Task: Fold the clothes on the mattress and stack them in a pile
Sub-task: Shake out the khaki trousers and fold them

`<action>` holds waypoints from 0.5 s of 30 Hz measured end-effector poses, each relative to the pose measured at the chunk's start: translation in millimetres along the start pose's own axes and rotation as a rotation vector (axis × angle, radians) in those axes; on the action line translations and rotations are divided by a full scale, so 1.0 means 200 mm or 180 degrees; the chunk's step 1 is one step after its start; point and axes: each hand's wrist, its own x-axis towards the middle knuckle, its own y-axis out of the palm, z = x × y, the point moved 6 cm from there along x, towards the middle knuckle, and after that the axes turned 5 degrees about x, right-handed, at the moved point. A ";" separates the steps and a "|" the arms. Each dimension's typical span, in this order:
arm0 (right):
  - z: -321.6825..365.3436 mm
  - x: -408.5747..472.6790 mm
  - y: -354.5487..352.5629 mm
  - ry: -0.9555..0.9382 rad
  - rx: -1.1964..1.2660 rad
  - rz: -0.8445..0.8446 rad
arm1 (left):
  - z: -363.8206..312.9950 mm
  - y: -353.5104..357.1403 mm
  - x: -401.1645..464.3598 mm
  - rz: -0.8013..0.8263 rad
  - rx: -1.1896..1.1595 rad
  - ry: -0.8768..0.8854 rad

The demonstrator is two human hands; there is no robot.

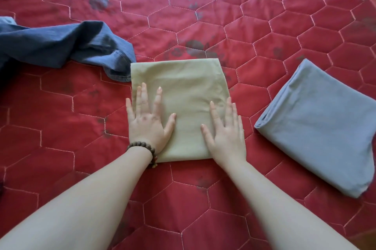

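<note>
Left hand (148, 120) and right hand (225, 131), fingers spread flat, press the folded khaki cloth rectangle (184, 89): light, limp fabric, probably best lifted from beneath both side edges.

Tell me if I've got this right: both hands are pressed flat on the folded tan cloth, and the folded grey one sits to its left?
Not quite. In the head view, both hands, left and right, press flat on the tan cloth, but the grey one sits to its right.
</note>
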 end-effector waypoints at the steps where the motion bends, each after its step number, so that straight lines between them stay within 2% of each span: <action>1: -0.02 0.03 -0.03 0.0158 0.0143 -0.0048 | 0.04 -0.01 -0.01 -0.0048 -0.0168 -0.0311; 3: -0.05 0.11 -0.07 0.0282 0.0359 0.0118 | 0.12 -0.02 -0.02 0.0000 -0.0704 -0.0782; 4: -0.04 0.13 -0.07 0.0261 0.0359 0.0202 | 0.14 -0.02 -0.03 0.0068 -0.0988 -0.0848; 7: 0.00 0.14 -0.05 0.0194 0.0373 0.0130 | 0.14 -0.05 -0.04 0.0025 -0.1359 -0.0652; 10: -0.01 0.11 -0.05 0.0407 0.0965 0.0051 | 0.16 -0.06 -0.04 0.0183 -0.1712 -0.0727; 12: -0.02 0.10 -0.06 0.0584 0.1210 0.0179 | 0.19 -0.05 -0.05 0.0500 -0.1915 -0.0762; 15: -0.03 0.04 -0.07 0.0754 0.1245 0.0596 | 0.19 -0.08 -0.10 0.0801 -0.1859 -0.0504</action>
